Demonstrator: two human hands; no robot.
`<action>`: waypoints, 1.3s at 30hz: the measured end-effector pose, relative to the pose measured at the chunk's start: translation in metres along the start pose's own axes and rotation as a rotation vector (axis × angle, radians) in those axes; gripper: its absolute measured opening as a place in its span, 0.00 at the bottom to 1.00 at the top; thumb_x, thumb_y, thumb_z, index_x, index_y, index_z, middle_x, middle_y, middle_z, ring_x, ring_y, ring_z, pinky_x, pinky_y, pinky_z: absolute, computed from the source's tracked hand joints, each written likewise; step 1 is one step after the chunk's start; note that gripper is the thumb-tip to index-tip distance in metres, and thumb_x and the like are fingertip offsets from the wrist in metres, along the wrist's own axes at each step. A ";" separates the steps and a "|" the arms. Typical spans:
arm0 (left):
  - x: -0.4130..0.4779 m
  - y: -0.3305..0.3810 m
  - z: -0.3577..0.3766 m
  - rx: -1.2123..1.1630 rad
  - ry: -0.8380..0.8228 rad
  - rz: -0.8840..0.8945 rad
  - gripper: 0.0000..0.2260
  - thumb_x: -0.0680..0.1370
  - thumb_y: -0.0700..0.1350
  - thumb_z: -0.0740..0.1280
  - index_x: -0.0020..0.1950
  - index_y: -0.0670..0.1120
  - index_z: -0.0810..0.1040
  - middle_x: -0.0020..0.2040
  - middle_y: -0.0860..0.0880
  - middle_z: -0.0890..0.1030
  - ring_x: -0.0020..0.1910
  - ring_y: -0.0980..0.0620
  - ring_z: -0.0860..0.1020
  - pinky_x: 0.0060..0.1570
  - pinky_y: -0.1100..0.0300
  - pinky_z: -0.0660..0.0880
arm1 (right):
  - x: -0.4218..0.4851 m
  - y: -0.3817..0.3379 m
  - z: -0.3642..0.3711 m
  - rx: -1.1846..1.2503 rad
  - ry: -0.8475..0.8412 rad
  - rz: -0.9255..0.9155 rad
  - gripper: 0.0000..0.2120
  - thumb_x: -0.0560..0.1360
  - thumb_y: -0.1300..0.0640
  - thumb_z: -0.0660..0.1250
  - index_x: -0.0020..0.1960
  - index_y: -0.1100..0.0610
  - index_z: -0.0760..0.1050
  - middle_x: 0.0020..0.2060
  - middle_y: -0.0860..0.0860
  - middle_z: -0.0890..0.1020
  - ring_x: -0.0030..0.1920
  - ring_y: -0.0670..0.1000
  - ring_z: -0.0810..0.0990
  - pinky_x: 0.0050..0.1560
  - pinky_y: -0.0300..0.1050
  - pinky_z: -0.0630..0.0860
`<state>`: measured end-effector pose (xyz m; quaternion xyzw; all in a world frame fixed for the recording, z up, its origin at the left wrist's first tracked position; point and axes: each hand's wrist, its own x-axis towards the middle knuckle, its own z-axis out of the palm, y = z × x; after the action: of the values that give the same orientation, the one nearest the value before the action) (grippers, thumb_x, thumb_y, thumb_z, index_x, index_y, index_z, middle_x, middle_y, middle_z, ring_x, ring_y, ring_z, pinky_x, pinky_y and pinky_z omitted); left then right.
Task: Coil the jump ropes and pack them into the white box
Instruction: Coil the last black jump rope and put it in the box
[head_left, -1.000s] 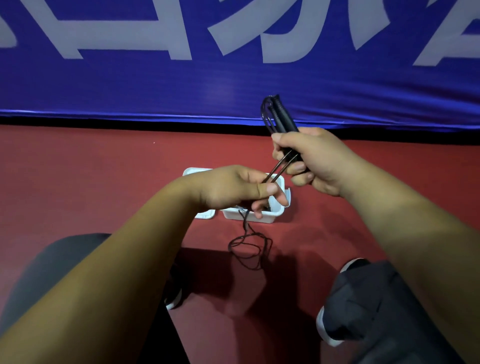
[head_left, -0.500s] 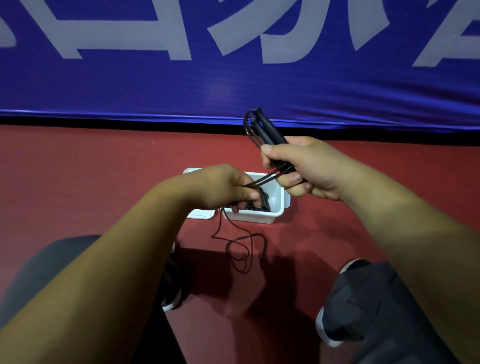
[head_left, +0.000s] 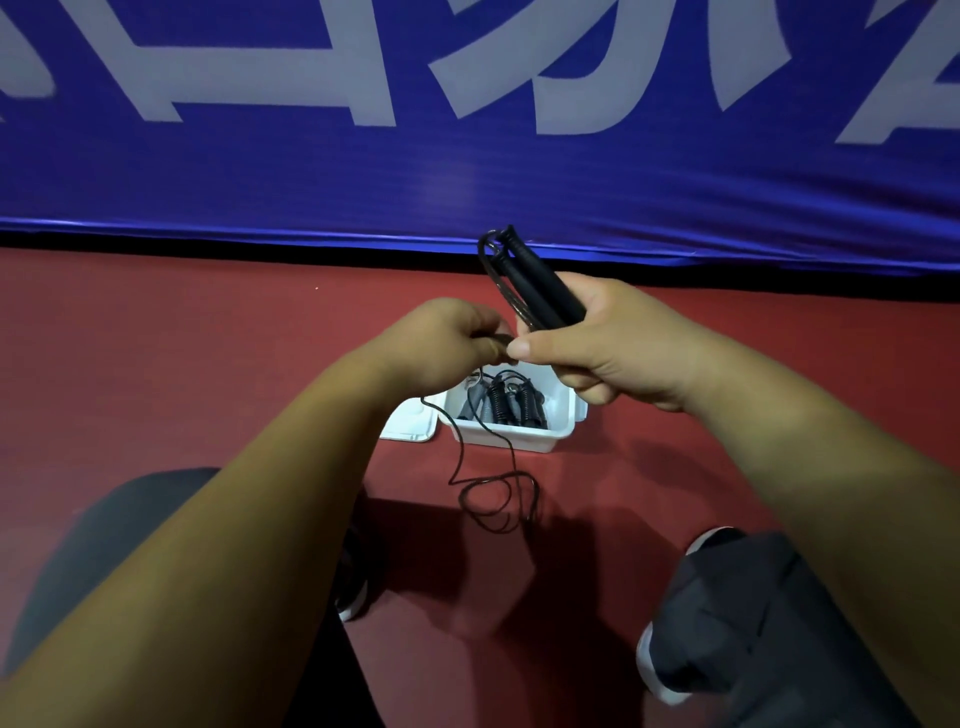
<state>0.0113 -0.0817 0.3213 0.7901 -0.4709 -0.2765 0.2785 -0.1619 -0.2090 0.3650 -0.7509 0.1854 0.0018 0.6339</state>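
My right hand (head_left: 613, 343) grips the two black handles (head_left: 535, 283) of a jump rope, which point up and to the left. My left hand (head_left: 441, 343) pinches the thin black cord just left of my right thumb. The loose cord (head_left: 493, 499) hangs down from my left hand and lies in loops on the red floor in front of the white box (head_left: 519, 436). Inside the box lie coiled black and grey jump ropes (head_left: 506, 402). My hands are above the box and hide its far rim.
A white lid (head_left: 410, 428) lies flat against the box's left side. A blue banner (head_left: 467, 156) with white lettering stands behind. My knees and shoes (head_left: 654, 665) flank the red floor (head_left: 156, 364) near the bottom.
My left hand has risen from over the box to meet my right thumb, pulling the cord up. The handles have tilted further left. The floor loops have shifted slightly.
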 end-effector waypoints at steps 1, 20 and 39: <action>0.001 0.000 -0.001 -0.046 0.024 0.001 0.06 0.81 0.43 0.69 0.53 0.51 0.86 0.46 0.54 0.86 0.44 0.59 0.82 0.44 0.66 0.75 | 0.000 0.000 0.000 -0.012 0.026 -0.003 0.11 0.77 0.59 0.77 0.52 0.48 0.77 0.31 0.47 0.72 0.27 0.49 0.66 0.28 0.41 0.64; -0.007 0.023 -0.016 -0.432 -0.249 0.159 0.08 0.75 0.28 0.72 0.49 0.39 0.83 0.41 0.46 0.86 0.39 0.52 0.83 0.42 0.61 0.80 | -0.014 0.015 0.009 -0.013 -0.554 0.398 0.10 0.81 0.70 0.67 0.56 0.57 0.72 0.37 0.56 0.65 0.25 0.44 0.59 0.26 0.37 0.52; -0.020 0.041 -0.010 0.039 -0.136 0.203 0.06 0.82 0.47 0.71 0.45 0.50 0.81 0.35 0.55 0.78 0.33 0.58 0.73 0.36 0.62 0.70 | 0.020 0.056 -0.008 0.045 0.097 0.362 0.06 0.83 0.63 0.65 0.54 0.52 0.76 0.32 0.50 0.71 0.26 0.46 0.62 0.25 0.36 0.56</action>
<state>-0.0140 -0.0785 0.3598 0.7229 -0.5716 -0.2908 0.2572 -0.1606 -0.2292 0.3086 -0.6899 0.3478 0.0758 0.6303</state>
